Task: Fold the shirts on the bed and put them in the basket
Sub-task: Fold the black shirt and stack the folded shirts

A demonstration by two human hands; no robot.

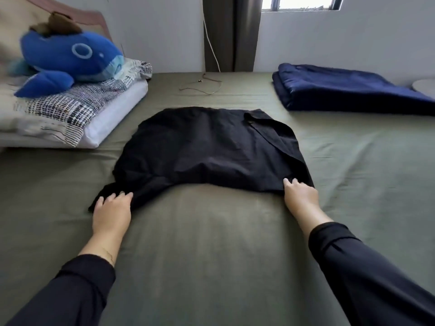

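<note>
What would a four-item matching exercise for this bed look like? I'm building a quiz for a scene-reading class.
Things:
1. black shirt
2. blue whale plush
3. navy folded blanket
4. thin cord

Places:
A. far right of the bed
B. on top of the patterned pillow
C. middle of the bed, left hand and right hand at its near corners
D. far edge of the bed, below the curtain

Pairs: 1-C, 2-B, 3-A, 4-D

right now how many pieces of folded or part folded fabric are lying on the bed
2. A black shirt lies mid-bed, both hands at its near edge; a folded navy piece lies at the far right. More may be out of view.
</note>
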